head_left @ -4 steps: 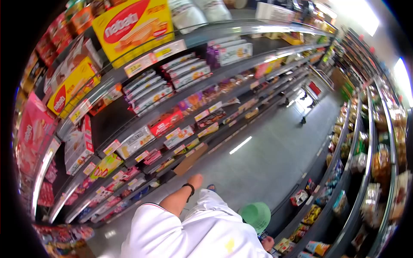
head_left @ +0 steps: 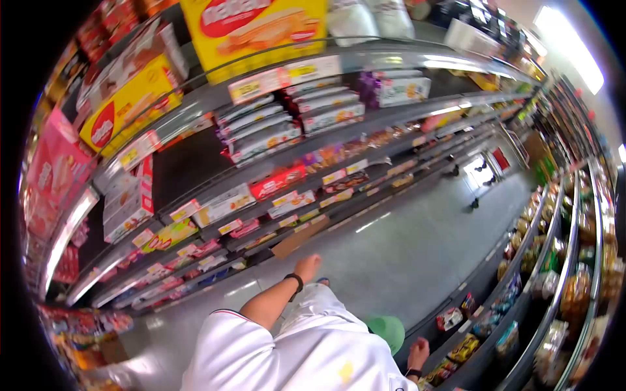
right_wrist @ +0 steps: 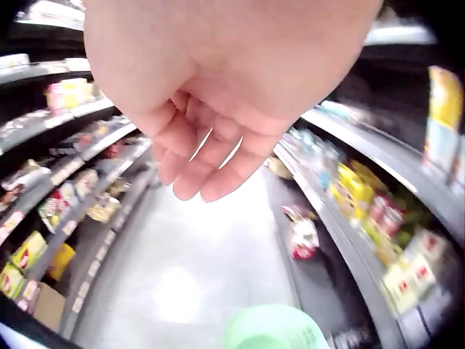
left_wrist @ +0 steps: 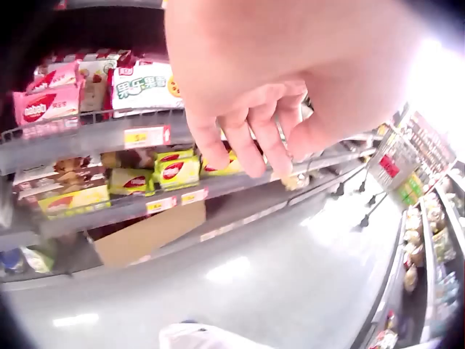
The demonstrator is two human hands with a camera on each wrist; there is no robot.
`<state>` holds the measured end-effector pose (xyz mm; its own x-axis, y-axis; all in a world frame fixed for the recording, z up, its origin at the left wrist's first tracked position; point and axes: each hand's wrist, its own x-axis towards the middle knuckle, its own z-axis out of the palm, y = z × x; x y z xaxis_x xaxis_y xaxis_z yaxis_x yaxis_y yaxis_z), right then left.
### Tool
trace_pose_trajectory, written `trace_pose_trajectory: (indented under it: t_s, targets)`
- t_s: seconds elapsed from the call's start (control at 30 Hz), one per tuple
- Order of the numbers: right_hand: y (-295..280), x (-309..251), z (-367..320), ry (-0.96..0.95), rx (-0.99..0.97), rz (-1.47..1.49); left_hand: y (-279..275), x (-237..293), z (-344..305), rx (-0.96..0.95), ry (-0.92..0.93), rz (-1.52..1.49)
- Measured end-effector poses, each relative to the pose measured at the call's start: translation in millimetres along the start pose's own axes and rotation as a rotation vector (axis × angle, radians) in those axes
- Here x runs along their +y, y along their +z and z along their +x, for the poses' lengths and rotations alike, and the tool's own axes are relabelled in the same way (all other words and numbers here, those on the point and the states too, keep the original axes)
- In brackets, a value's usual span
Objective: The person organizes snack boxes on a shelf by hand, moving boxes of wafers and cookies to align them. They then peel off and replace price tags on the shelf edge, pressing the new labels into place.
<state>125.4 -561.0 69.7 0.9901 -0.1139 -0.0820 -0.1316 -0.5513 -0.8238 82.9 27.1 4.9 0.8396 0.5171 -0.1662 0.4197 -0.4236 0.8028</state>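
The left hand (head_left: pixel 308 268), a dark band at its wrist, hangs over the aisle floor beside the lower left shelves. In the left wrist view that hand (left_wrist: pixel 269 109) has loosely bent fingers and holds nothing. Near the right shelves is the right hand (head_left: pixel 418 354), also banded at the wrist. The right wrist view shows this hand (right_wrist: pixel 211 123) with fingers loosely curled and empty. A green round object (head_left: pixel 388 332) lies between the white shirt and the right hand; what it is cannot be told.
Shelves of boxed and bagged snacks run along the left, with a large yellow box (head_left: pixel 257 32) on top. Bagged goods (head_left: pixel 463 348) fill the right shelves. A shopping cart (head_left: pixel 501 158) stands farther down the aisle, and a cardboard piece (head_left: pixel 300 236) leans at the left shelf base.
The head view has shifted, so the shelves sit farther right. More of the right hand shows, clear of the green object, and the left hand appears slightly higher and to the right.
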Motion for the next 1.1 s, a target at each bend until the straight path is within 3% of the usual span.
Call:
trace_pose_trajectory:
  t_s: [0.07,0.13,0.17,0.2,0.4,0.53,0.63,0.7,0.77,0.87,0.97,1.03,1.1]
  targets:
    - [30,-143,10,-0.364,-0.168,-0.191,-55,47,-22,0.032,0.001,-0.08]
    - [81,-278,75,-0.69,-0.3,-0.339,-115,133,-6,0.244,0.235,-0.157]
    - [100,-330,82,-0.761,-0.336,-0.314,-139,156,-3,0.367,0.345,-0.125]
    - [120,-377,85,-0.833,-0.375,-0.287,-161,175,0,0.493,0.451,-0.088]
    - [228,-565,84,-1.294,-0.688,-0.091,-297,226,-7,0.956,0.442,0.194]
    - [311,-629,86,-1.482,-0.775,0.124,-363,235,0,1.142,0.301,0.322]
    - [351,-669,87,-1.534,-0.833,0.216,-392,229,26,1.178,0.191,0.327]
    - [370,-686,88,-1.493,-0.914,0.269,-402,210,51,1.207,0.169,0.481]
    - [387,-697,91,-1.47,-0.985,0.348,-416,194,70,1.035,0.078,0.317]
    - [410,-713,90,-1.508,-1.032,0.207,-416,193,75,0.917,0.017,-0.153]
    - [450,-723,84,-1.561,-1.005,0.115,-410,187,83,1.088,0.076,0.167]
    - [470,-730,73,-1.629,-0.93,0.074,-408,218,68,0.983,-0.217,0.12]
    - [490,-733,71,-1.669,-0.868,0.034,-407,222,69,0.962,-0.317,0.148]
